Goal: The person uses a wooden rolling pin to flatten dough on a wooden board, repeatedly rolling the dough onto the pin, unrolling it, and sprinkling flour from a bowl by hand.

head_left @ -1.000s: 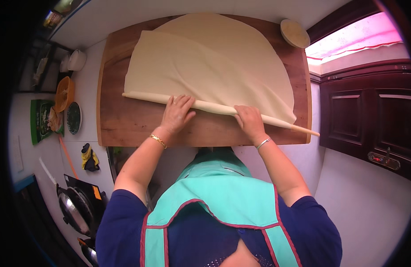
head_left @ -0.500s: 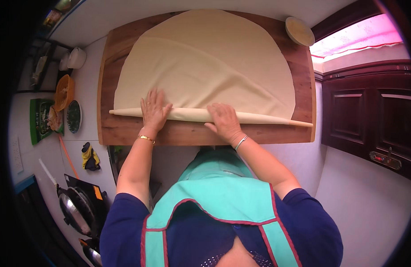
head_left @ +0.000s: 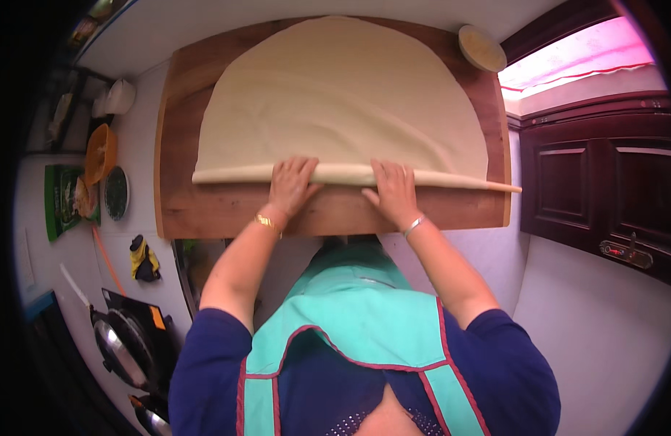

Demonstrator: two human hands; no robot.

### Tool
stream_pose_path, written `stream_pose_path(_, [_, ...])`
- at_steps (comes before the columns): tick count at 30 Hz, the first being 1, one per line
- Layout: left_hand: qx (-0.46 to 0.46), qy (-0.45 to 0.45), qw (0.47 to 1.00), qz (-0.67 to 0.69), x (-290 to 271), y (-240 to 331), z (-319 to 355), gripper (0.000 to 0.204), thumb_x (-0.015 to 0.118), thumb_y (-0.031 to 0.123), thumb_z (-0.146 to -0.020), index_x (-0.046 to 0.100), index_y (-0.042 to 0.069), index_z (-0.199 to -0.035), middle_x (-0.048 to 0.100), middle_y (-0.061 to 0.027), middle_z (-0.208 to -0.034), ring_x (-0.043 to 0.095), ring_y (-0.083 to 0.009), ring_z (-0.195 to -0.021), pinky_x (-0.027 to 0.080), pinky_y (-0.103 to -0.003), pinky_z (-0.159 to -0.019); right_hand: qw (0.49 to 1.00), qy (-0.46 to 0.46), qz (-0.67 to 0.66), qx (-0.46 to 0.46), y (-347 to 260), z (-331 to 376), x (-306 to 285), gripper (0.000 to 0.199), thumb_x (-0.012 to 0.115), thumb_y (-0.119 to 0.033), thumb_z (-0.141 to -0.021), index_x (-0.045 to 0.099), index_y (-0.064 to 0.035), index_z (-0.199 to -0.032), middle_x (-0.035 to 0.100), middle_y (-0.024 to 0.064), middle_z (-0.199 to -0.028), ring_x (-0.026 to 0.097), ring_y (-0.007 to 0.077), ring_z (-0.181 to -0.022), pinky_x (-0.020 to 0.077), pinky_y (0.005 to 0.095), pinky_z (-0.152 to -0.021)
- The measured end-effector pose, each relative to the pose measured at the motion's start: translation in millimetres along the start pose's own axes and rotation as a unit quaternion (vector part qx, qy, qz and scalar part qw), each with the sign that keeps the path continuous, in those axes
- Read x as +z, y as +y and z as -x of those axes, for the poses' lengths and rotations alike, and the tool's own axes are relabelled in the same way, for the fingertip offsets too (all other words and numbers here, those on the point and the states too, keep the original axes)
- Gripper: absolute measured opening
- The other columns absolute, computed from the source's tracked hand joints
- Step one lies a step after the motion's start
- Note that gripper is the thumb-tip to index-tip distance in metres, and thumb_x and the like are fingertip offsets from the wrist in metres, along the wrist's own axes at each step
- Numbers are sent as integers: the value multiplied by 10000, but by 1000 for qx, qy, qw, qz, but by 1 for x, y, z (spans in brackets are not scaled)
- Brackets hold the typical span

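Observation:
A large, thin dough sheet (head_left: 343, 87) spreads over the wooden board (head_left: 335, 211), with soft creases in its middle. Its near edge is rolled around a long tapered rolling pin (head_left: 504, 187), whose bare tip sticks out past the dough on the right. My left hand (head_left: 292, 187) lies over the dough-covered pin left of centre, fingers bent across the top. Right of centre, my right hand (head_left: 393, 187) grips the same roll, its thumb on the near side. Dough hides the pin between and beside my hands.
A bowl (head_left: 482, 49) stands at the board's far right corner. On the left are an orange basket (head_left: 101, 154), a dark green bowl (head_left: 118, 192), a green package (head_left: 58, 196), gloves (head_left: 142, 258) and a round electric pan (head_left: 121, 349). A dark wooden door (head_left: 604, 174) is at the right.
My left hand has moved right along the roll, and my right hand has shifted slightly right. The pin has moved right and a little away; dough now covers its left end.

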State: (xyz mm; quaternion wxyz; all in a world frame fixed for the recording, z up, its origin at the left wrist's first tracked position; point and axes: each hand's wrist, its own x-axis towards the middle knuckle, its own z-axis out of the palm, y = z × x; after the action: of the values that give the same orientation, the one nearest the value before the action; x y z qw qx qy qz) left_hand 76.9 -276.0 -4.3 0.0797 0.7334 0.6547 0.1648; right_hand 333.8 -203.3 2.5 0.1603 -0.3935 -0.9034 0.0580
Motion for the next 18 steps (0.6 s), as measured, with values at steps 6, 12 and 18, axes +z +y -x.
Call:
stream_pose_path(6, [2,-134,991,22,-36,-33,21,451,703,296,-818,560,125,-1211,568,-89,-1221,517,-283,-1153,386,-460,-982,992,-19,-97,-81,-16,-12,-4,485,759,-267,-711,568,-68,-1109,596,96,-1094,550,285,-1028,418,414,-865])
stream_pose_path(12, [-99,32,989,-102,-14,-72,7,548,566,373,-923,438,122,-1393,309,-136,-1518,285,-333,-1399,233,-585,-1099,995,19,-58,-80,-25,-20,17,471,752,-253,-720,570,-97,-1125,622,83,-1004,572,282,-962,431,410,-827])
stream_pose_path(18, [19,8,996,89,12,-27,19,472,697,234,-813,543,117,-1244,541,-94,-1293,478,-281,-1232,344,-485,-1043,990,-111,-81,-30,2,-6,-11,441,745,-223,-738,567,-109,-1125,599,90,-996,560,284,-961,439,419,-809])
